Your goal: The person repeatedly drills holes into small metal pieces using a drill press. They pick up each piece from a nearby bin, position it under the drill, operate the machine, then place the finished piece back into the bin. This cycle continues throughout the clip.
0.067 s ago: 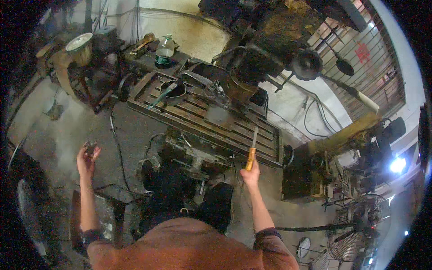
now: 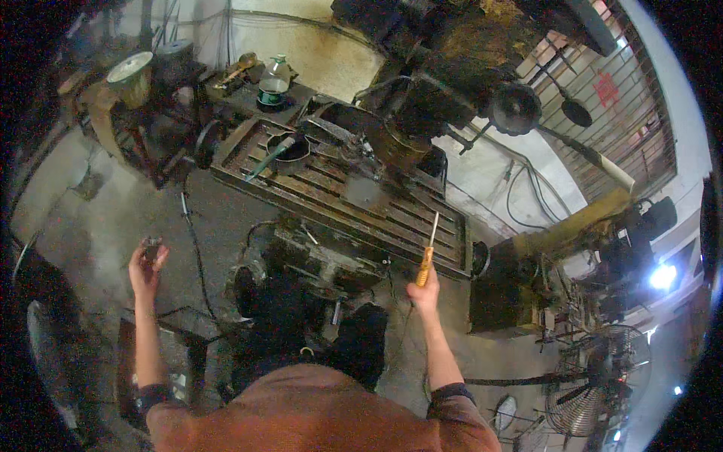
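My right hand (image 2: 424, 294) is closed round the yellow-orange handle of a file (image 2: 425, 260). The slim pale blade points up and away, over the right end of the slotted machine table (image 2: 324, 197). Off to the left, my left hand (image 2: 147, 270) is raised over the floor, fingers curled. A small dark grey piece (image 2: 153, 242) sits between its thumb and fingers; it looks like metal, but its shape is too small to make out. The two hands are far apart.
A milling machine's head (image 2: 452, 75) overhangs the table. On the table lie a black bowl (image 2: 294, 153) and a green-handled brush (image 2: 265, 164). Behind stands a clear bottle (image 2: 273, 84) with green liquid. A caged fan (image 2: 591, 384) is at lower right, a dark stand (image 2: 162, 361) at lower left.
The file and my right hand have shifted slightly right, and the blade has turned so that it looks thinner. My left hand stays nearly still.
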### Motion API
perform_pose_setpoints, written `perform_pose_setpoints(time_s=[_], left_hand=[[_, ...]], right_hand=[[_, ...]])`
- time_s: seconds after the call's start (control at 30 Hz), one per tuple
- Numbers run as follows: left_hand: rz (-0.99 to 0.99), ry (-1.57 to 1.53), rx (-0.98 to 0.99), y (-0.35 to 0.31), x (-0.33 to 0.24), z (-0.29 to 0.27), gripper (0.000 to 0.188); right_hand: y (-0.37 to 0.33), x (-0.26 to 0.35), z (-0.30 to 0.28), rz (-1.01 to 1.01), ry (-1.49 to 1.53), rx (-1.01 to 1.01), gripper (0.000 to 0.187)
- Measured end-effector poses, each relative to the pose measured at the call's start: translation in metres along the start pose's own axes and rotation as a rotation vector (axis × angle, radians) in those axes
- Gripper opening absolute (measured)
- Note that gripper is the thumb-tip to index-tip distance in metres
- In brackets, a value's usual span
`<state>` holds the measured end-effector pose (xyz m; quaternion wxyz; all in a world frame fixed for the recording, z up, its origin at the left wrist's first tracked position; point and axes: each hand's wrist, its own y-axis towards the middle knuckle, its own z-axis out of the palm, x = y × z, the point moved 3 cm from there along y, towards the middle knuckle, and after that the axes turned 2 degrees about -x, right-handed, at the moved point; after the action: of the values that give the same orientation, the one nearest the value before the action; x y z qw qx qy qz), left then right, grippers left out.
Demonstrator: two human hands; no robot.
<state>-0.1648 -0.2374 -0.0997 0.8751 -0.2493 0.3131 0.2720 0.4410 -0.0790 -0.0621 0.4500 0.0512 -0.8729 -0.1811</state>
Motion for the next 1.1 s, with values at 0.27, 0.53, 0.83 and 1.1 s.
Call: perform_pose_setpoints(time_s=[0.27, 0.53, 0.83, 1.1], left_hand=[[-0.118, 0.17, 0.018, -0.01, 0.071, 0.019, 0.031], [-0.17, 0.566, -0.077, -0.017, 0.049, 0.013, 0.016], [-0.156, 0.589, 0.011, -0.016, 0.056, 0.037, 0.018], [-0.256, 0.608, 0.341, -0.025, 0.123, 0.12, 0.016]], right_hand=[[0.055, 0.076, 0.01, 0.072, -0.699, 0.471, 0.034], [0.132, 0.081, 0.073, 0.077, -0.652, 0.245, 0.031], [0.105, 0.058, 0.056, -0.13, -0.414, 0.437, 0.016], [0.035, 0.093, 0.029, 0.264, -0.261, 0.651, 0.013]])
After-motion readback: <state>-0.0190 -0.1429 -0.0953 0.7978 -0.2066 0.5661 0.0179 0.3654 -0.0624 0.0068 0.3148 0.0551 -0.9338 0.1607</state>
